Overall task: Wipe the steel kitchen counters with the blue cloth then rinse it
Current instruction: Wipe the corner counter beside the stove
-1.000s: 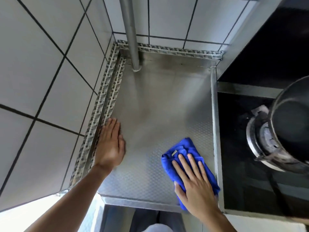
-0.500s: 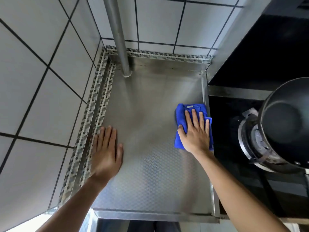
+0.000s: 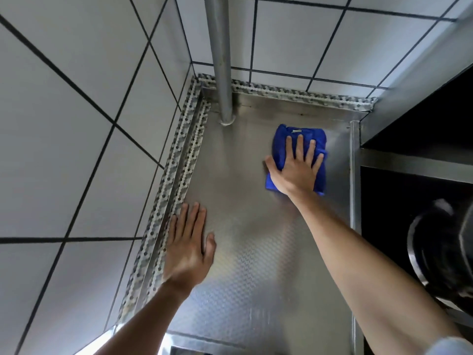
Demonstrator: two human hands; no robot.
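Steel counter (image 3: 256,252): right hand (image 3: 294,172) presses blue cloth (image 3: 284,139) flat-fingered; left hand (image 3: 188,249) rests flat.

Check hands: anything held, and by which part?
Nothing gripped. Right hand presses flat on the folded blue cloth, covering its near half; left hand rests flat on steel counter.

the pot (image 3: 445,252) is blurred and cut off at the right edge.
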